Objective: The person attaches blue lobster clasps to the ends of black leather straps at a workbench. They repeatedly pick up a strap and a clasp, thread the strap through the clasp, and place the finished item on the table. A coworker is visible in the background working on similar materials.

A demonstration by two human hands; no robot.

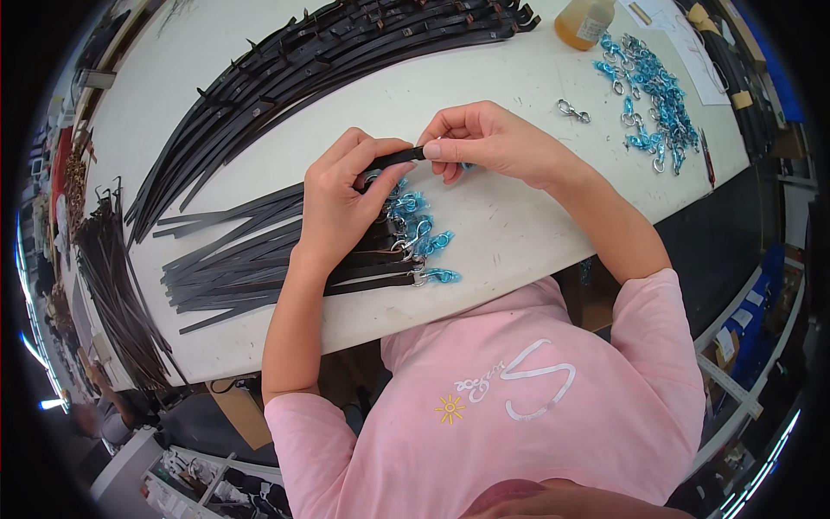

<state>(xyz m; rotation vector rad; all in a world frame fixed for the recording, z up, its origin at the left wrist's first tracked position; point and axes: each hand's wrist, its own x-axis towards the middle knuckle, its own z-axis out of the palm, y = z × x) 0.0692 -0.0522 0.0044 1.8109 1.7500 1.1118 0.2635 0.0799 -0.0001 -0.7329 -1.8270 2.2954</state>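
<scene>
Over the white table (519, 227) my two hands meet at the end of a black strap (396, 159). My left hand (333, 190) grips the strap between thumb and fingers. The thumb and forefinger of my right hand (497, 143) pinch its tip, and a bit of blue wrapping shows beneath those fingers. Under my left wrist lies a row of narrow black straps (233, 264). Metal snap hooks in blue film (419, 232) are fixed at their right ends. My left hand covers part of this row.
A large bundle of black straps (303, 73) curves across the far left. Blue-wrapped hooks (664, 104) form a heap at right, near an unwrapped snap hook (573, 111), an amber-filled bottle (584, 24) and a thin pointed tool (708, 160). More straps (117, 285) hang at the left edge.
</scene>
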